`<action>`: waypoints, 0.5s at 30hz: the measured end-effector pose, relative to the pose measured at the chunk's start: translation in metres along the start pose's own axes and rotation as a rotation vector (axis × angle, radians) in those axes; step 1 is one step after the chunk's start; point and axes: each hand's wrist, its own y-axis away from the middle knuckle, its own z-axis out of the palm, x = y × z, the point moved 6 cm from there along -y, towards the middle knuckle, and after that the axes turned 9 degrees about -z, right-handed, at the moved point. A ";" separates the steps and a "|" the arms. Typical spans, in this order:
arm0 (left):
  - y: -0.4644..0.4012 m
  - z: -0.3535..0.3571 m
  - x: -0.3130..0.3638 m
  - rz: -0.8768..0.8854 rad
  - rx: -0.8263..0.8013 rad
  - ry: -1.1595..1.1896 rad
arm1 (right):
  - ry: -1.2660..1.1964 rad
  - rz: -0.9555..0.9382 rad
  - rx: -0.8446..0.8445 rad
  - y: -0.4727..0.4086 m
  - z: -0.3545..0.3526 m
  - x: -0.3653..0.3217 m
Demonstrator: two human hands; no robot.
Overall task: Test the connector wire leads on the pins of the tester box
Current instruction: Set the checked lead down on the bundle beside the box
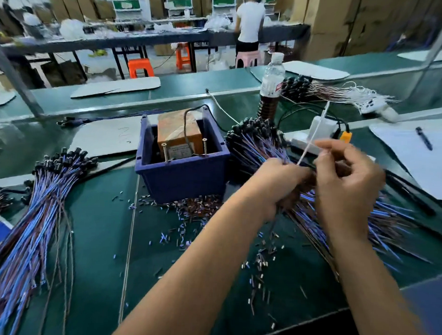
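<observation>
The left hand is closing its grip around a thick bundle of connector wire leads lying to the right of the tester box; the curled fingers are wrapping the blue and brown wires near their middle. The right hand is sitting just beside it, pinching a white tie string between thumb and fingertips, the string running up and away from the bundle. The right hand is blurred, so the exact finger placement is not readable.

The tester box, an orange-brown block with two upright screw-like pins, is standing inside a dark blue bin at the centre of the green counter. No lead is touching the pins. The black connector ends of the held bundle are fanning out toward the bin's right wall.

A second bundle of leads is lying well apart on the left of the counter. Short cut insulation scraps are lying scattered in front of the bin and under the forearms. A plastic bottle is standing behind the held bundle, near a white power strip. A pen is resting on a white sheet at far right. A person in a white shirt is standing at a bench in the background.
</observation>
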 end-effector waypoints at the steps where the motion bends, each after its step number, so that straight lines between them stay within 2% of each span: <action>1: -0.009 0.020 -0.002 -0.079 -0.115 -0.022 | 0.043 0.035 0.047 -0.008 -0.017 0.008; 3: -0.022 0.061 -0.003 -0.209 -0.345 -0.003 | 0.133 0.093 0.120 -0.023 -0.050 0.020; 4: -0.027 0.078 -0.001 -0.255 -0.401 0.037 | 0.187 0.109 0.140 -0.029 -0.065 0.024; 7: -0.049 0.098 0.005 -0.346 -0.334 0.242 | 0.374 0.116 0.112 -0.042 -0.093 0.031; 9: -0.064 0.096 0.011 -0.319 -0.239 0.388 | 0.516 0.041 0.051 -0.047 -0.101 0.029; 11: -0.076 0.082 0.017 -0.260 -0.146 0.487 | 0.594 -0.075 -0.058 -0.050 -0.093 0.023; 13: -0.083 0.071 0.022 -0.210 -0.113 0.602 | 0.610 -0.141 -0.284 -0.048 -0.068 0.023; 15: -0.087 0.059 0.026 -0.168 -0.066 0.747 | 0.573 -0.119 -0.515 -0.039 -0.040 0.028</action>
